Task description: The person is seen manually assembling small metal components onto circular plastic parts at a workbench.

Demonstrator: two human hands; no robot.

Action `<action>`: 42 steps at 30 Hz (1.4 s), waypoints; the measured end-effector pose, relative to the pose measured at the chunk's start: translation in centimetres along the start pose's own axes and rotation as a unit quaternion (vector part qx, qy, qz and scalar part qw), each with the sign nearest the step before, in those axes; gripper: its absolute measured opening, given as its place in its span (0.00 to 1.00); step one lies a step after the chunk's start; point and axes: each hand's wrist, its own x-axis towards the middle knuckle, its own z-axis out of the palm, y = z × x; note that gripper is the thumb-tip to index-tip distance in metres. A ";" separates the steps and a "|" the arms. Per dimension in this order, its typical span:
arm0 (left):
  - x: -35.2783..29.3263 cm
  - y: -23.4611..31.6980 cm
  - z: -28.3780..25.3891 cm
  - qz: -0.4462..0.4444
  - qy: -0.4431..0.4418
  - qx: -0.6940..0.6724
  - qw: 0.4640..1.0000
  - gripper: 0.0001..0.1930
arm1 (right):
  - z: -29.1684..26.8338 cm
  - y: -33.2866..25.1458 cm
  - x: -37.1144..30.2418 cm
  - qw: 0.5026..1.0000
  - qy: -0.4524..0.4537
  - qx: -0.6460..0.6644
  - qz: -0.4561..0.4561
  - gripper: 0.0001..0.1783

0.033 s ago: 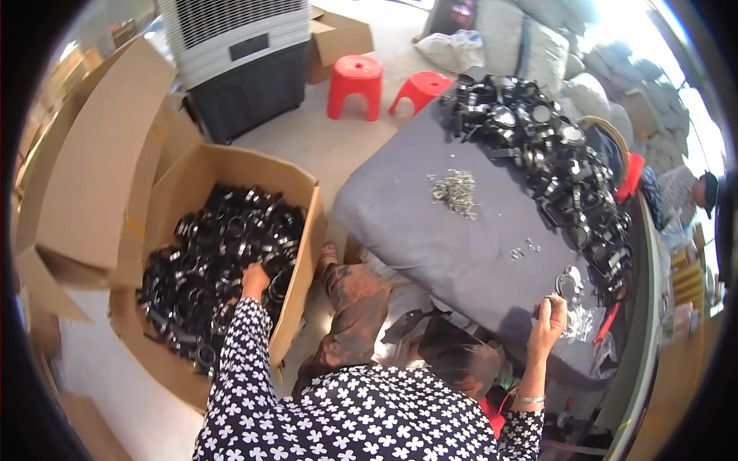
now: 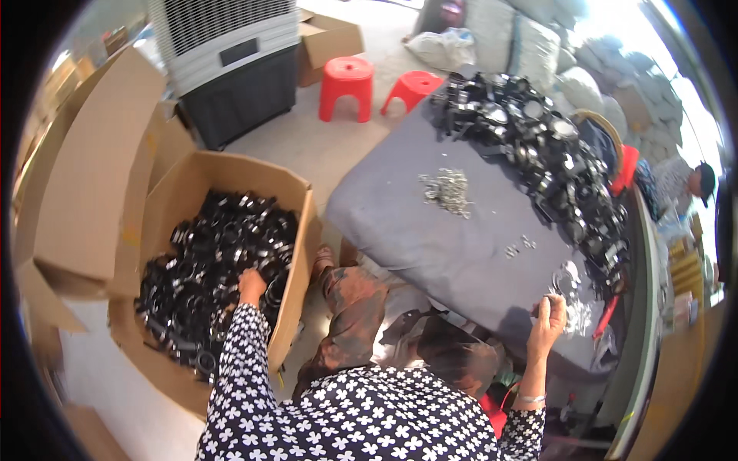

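Observation:
My left hand [image 2: 251, 287] is down in a big cardboard box [image 2: 304, 230], over a heap of black ring-shaped pieces [image 2: 223, 253] with shiny silver parts. Its fingers look curled, but what they grip, if anything, is hidden among the pieces. On the right, my right hand [image 2: 548, 313] is raised at the near edge of a grey cloth-covered table [image 2: 384, 207]. Thumb and fingers pinch a small dark piece, too small to name. Just beyond that hand lie a silver ring-shaped piece [image 2: 567, 278] and a cluster of shiny bits [image 2: 576, 316].
Small silver metal parts [image 2: 447, 192] lie heaped mid-table. A long pile of black and silver pieces [image 2: 553, 154] covers the far right side. Two red stools [image 2: 347, 88], an air cooler [image 2: 234, 84] and sacks [image 2: 534, 58] stand beyond. Another person [image 2: 680, 184] is at the far right.
The scene has shifted slightly leftward in the picture. My left hand sits a little lower in the view; the right hand stays in nearly the same place, still pinching.

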 end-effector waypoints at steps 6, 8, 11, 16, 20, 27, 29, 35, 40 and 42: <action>-1.4 -2.9 2.1 0.091 0.011 0.064 0.994 0.16 | -1.1 0.5 0.1 0.998 0.008 -0.063 0.025 0.06; -1.6 -4.9 0.9 0.212 0.043 -0.009 0.976 0.14 | -0.6 0.7 0.6 0.997 -0.008 -0.056 0.043 0.08; -1.4 -6.8 -1.2 0.107 0.044 -0.180 0.977 0.13 | -2.1 1.4 0.9 0.998 -0.013 -0.016 0.059 0.06; -4.9 -1.8 -11.9 0.030 0.009 -0.512 0.858 0.15 | -7.0 1.9 4.6 0.981 0.047 -0.185 0.022 0.06; -9.9 7.1 -21.3 0.186 -0.049 -0.594 0.781 0.13 | -10.0 1.9 10.3 0.920 0.038 -0.390 0.007 0.14; -18.9 24.0 -25.8 0.325 -0.170 -0.563 0.740 0.08 | -4.5 3.8 16.4 0.795 -0.029 -0.586 0.153 0.12; -20.8 28.5 -24.7 0.350 -0.223 -0.550 0.725 0.09 | -4.1 4.2 17.1 0.772 -0.049 -0.610 0.173 0.10; -22.9 36.1 -21.6 0.429 -0.135 -0.414 0.792 0.14 | -5.0 3.2 17.3 0.784 -0.021 -0.599 0.162 0.10; -23.1 35.6 -21.2 0.451 -0.048 -0.324 0.830 0.11 | -5.2 1.2 15.9 0.827 -0.003 -0.555 0.089 0.10; -22.7 35.4 -21.5 0.468 -0.066 -0.430 0.769 0.22 | -4.9 0.7 15.2 0.860 -0.009 -0.509 0.042 0.11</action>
